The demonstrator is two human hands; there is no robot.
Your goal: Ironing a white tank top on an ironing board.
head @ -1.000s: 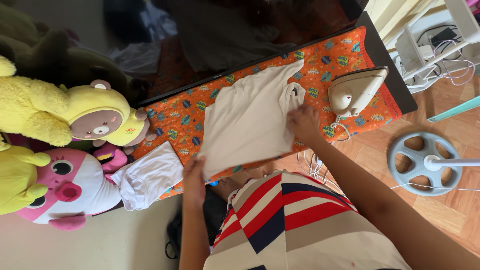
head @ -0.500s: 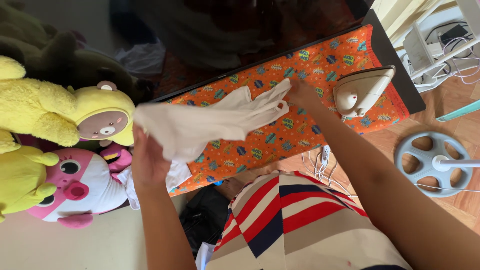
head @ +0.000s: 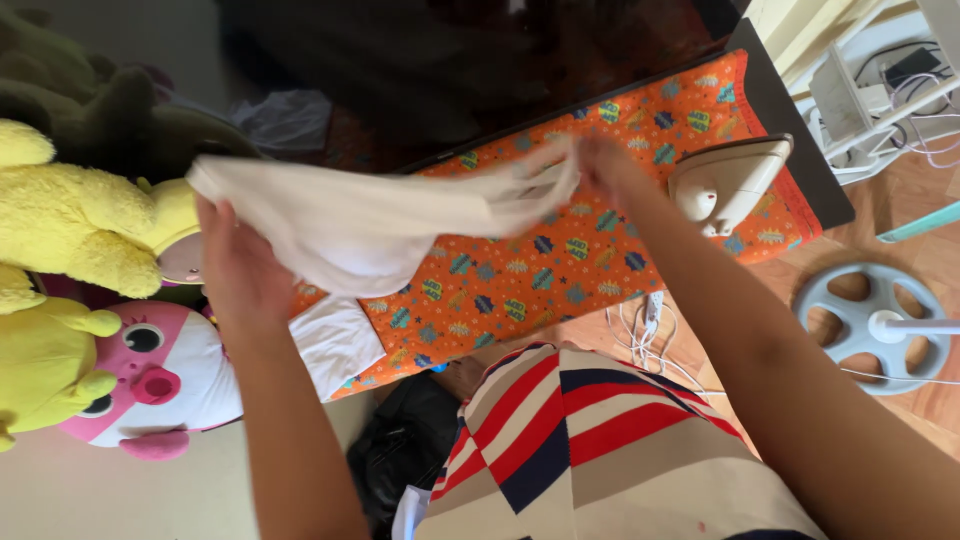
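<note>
A white garment (head: 380, 225) hangs stretched in the air above the orange patterned ironing board (head: 560, 260). My left hand (head: 235, 265) grips its left end, near the plush toys. My right hand (head: 605, 165) grips its right end over the far side of the board. A cream-coloured iron (head: 725, 180) stands at the board's right end, close to my right hand. A folded white cloth (head: 335, 345) lies on the board's left end, below my left hand.
Yellow plush toys (head: 75, 225) and a pink and white plush (head: 150, 375) sit at the left. A round grey fan base (head: 870, 325) stands on the wooden floor at the right, with cables (head: 640, 320) near the board. A black bag (head: 400, 445) lies below the board.
Both hands have lifted the white garment off the board and swung it up and to the left. It was lying flat a second ago. The iron has not moved.
</note>
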